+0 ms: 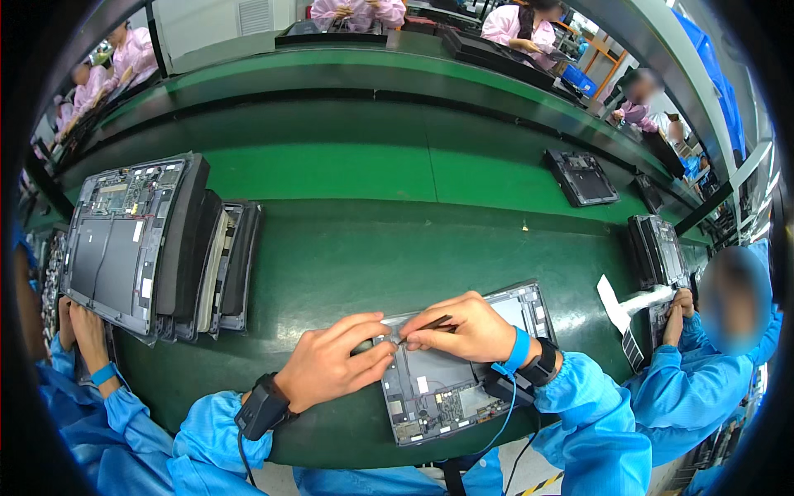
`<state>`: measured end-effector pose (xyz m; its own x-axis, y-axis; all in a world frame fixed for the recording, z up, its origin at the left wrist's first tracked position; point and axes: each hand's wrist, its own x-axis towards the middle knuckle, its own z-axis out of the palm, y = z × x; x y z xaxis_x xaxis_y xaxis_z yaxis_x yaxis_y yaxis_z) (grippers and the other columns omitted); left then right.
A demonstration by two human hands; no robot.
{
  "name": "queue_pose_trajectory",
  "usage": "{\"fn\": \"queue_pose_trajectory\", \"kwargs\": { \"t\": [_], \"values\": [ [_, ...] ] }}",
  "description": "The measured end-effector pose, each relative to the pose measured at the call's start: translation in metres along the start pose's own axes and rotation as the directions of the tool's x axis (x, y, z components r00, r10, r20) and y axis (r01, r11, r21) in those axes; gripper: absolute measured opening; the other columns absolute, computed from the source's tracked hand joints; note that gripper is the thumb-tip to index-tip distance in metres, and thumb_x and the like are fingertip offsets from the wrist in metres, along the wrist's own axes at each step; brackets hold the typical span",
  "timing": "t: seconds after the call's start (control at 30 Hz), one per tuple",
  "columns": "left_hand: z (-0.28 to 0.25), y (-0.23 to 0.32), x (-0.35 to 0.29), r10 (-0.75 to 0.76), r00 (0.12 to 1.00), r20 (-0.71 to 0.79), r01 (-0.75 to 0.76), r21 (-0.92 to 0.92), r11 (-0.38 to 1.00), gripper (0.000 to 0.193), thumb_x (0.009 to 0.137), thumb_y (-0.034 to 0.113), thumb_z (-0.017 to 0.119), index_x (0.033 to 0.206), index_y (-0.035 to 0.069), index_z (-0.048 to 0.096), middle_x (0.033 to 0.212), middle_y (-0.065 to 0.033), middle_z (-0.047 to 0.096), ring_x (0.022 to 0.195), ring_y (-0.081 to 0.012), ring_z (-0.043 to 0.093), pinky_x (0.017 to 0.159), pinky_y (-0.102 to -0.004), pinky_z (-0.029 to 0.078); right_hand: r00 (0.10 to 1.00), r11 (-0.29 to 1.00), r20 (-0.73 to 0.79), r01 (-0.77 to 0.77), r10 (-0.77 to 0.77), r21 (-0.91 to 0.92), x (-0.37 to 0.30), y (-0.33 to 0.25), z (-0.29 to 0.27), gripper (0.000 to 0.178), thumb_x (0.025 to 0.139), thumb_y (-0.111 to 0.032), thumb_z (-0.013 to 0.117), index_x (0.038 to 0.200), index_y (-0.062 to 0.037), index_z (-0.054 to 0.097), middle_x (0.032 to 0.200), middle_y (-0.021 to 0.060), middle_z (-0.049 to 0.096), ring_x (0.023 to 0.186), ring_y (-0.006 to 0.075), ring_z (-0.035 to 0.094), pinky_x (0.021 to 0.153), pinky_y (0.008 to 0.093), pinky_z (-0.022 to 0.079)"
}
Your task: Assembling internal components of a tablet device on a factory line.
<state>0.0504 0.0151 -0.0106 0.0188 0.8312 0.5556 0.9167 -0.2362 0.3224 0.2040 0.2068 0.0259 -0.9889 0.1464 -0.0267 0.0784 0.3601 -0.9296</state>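
Note:
An opened tablet-like device (430, 382) lies at a slant on the green table, its circuit board and dark inner panels facing up. My right hand (471, 331) rests over its upper left part and pinches a slim dark tool (432, 325), which looks like tweezers. The tool's tip points left to the device's edge. There, my left hand (335, 360) has its fingers curled, with the fingertips close to the tip and touching the device's left edge. Something small and greyish shows between its thumb and fingers; its kind is unclear.
At the left stands a stack of opened devices (124, 240) with grey foam between them; a co-worker's hands (78, 331) are beside it. A green belt (356, 169) runs along the far side, bearing another device (583, 178). On the right, another co-worker (695, 364) handles a device near a stack.

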Motion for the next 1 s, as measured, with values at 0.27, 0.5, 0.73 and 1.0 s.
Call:
{"fn": "queue_pose_trajectory", "kwargs": {
  "t": [0.27, 0.5, 0.73, 1.0],
  "values": [
    [-0.0003, -0.0010, 0.0010, 0.021, 1.000, -0.009, -0.021, 0.026, 0.999, 0.012, 0.081, 0.021, 0.076, 0.091, 0.016, 0.072, 0.106, 0.0012, 0.065, 0.107, -0.0163, 0.066, 0.056, -0.0266, 0.055, 0.980, 0.961, 0.025, 0.198, -0.197, -0.194, 0.0017, -0.0007, 0.0001, 0.014, 0.089, -0.009, 0.070, 0.101, -0.0030, 0.074, 0.090, 0.0117, 0.073, 0.080, 0.0234, 0.073, 0.071, 0.0294, 0.058],
    [-0.0013, -0.0004, 0.0002, 0.013, 1.000, -0.007, -0.012, 0.013, 1.000, 0.012, 0.081, 0.019, 0.076, 0.091, 0.015, 0.073, 0.106, 0.0004, 0.065, 0.108, -0.0171, 0.066, 0.055, -0.0271, 0.055, 0.987, 0.959, 0.063, 0.159, -0.148, -0.233, 0.0025, -0.0022, -0.0005, 0.013, 0.087, -0.006, 0.072, 0.098, -0.0019, 0.075, 0.093, 0.0117, 0.074, 0.082, 0.0231, 0.072, 0.072, 0.0308, 0.057],
    [-0.0007, -0.0024, 0.0011, 0.011, 1.000, -0.001, -0.011, -0.003, 1.000, 0.012, 0.079, 0.017, 0.077, 0.091, 0.015, 0.073, 0.105, -0.0010, 0.066, 0.106, -0.0185, 0.067, 0.057, -0.0282, 0.057, 0.990, 0.979, 0.045, 0.142, -0.137, -0.148, 0.0045, 0.0020, -0.0025, 0.011, 0.085, -0.005, 0.072, 0.096, -0.0004, 0.075, 0.091, 0.0127, 0.074, 0.080, 0.0237, 0.072, 0.071, 0.0299, 0.057],
    [-0.0054, 0.0002, 0.0047, -0.001, 1.000, 0.010, 0.002, -0.011, 1.000, 0.012, 0.079, 0.016, 0.077, 0.090, 0.014, 0.073, 0.105, -0.0013, 0.066, 0.106, -0.0195, 0.067, 0.062, -0.0297, 0.059, 0.977, 0.959, 0.084, 0.211, -0.198, -0.190, 0.0071, 0.0041, -0.0008, 0.013, 0.085, -0.004, 0.072, 0.097, -0.0007, 0.074, 0.091, 0.0119, 0.073, 0.079, 0.0257, 0.072, 0.069, 0.0311, 0.058]
  ]
}}
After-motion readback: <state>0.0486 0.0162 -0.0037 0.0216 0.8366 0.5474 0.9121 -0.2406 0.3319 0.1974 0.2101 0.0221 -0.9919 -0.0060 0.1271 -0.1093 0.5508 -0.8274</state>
